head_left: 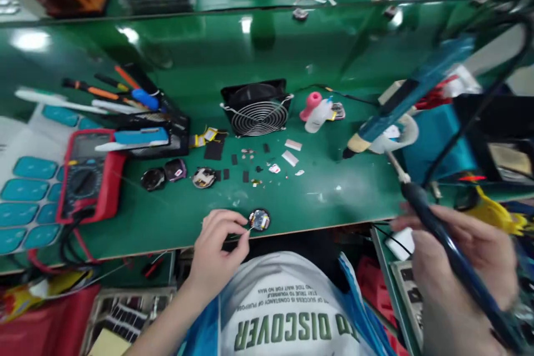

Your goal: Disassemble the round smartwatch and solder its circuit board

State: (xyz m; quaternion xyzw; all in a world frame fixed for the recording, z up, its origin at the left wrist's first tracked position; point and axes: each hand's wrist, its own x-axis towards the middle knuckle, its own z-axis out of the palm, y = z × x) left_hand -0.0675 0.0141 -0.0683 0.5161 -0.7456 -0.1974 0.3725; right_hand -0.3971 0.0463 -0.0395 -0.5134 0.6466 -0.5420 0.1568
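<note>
At the front edge of the green bench lies a small round device (259, 219) with its circuit board showing. My left hand (221, 239) is beside it, thumb and fingers pinched at its left rim on what looks like a thin wire (251, 228). My right hand (467, 267) grips a soldering iron (434, 222) by its dark handle, slightly blurred. The iron's tip points up and left, near a white round holder (400, 133), well away from the round device. Further left sit an open round casing (204, 177) and two black housings (153, 179).
A fan (259, 108) stands at the back middle, with several small loose parts (250, 169) before it. On the left are a red multimeter (89, 175) and a tool holder (167, 133). A blue tube (400, 100) slants over the right, near a bottle (318, 115).
</note>
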